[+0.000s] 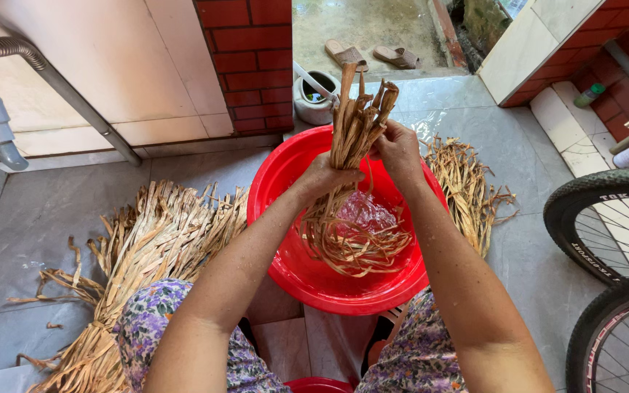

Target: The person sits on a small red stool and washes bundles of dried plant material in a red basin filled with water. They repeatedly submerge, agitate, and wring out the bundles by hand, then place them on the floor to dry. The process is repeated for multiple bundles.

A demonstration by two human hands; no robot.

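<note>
A red plastic basin (285, 262) with water stands on the floor between my knees. Over it I hold a bundle of dry tan leaf strips (354, 124) upright. My left hand (325, 178) grips the bundle at its middle. Higher up on the bundle's right side, my right hand (400, 149) clasps the same strips. The bundle's lower ends (354, 244) curl in the water inside the basin.
A large pile of dry strips (151, 251) lies on the grey tiles at left, a smaller pile (467, 182) at right. Bicycle wheels (606, 233) stand at right. A small white pot (314, 98), sandals (373, 54), a brick wall and a grey pipe (45, 73) are beyond.
</note>
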